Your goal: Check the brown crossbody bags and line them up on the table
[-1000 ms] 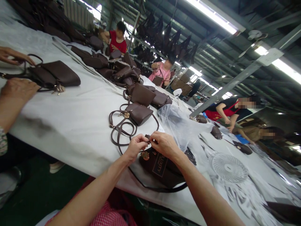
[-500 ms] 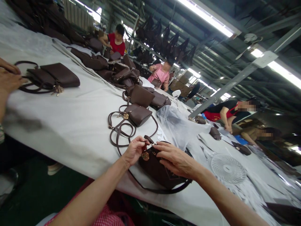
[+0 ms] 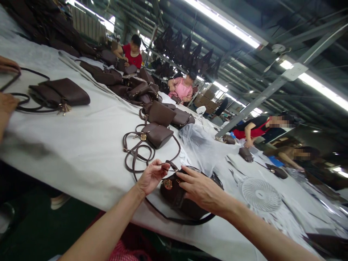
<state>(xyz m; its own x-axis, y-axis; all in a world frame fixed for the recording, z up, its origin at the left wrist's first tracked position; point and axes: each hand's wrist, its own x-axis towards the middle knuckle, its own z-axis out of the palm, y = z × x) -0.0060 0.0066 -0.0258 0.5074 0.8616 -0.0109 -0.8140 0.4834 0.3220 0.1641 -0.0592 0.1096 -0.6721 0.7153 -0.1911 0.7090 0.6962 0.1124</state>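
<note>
A dark brown handbag [image 3: 171, 199] lies at the near edge of the white-covered table, its long strap [image 3: 187, 220] looping round the front. My left hand [image 3: 152, 176] pinches a thin dark cord beside the bag's strap end. Just below those fingers hangs a round gold charm [image 3: 168, 184]. Over the top of the bag is my right hand [image 3: 202, 188], gripping it with its fingertips by the metal fitting where the strap joins; its thumb is hidden. Behind my hands a similar brown bag [image 3: 157, 135] lies with its strap coiled on the cloth.
More brown bags [image 3: 136, 87] are heaped farther back. Clear plastic sheeting [image 3: 199, 148] and a white fan [image 3: 261, 194] are on the right. At the left, another person's hands [image 3: 8, 105] hold the strap of a tasselled bag [image 3: 67, 92]. Other people work across the table.
My left hand has drawn slightly away from the strap fitting, and the thin cord shows stretched between. The co-worker's hands at the left have spread apart with the strap.
</note>
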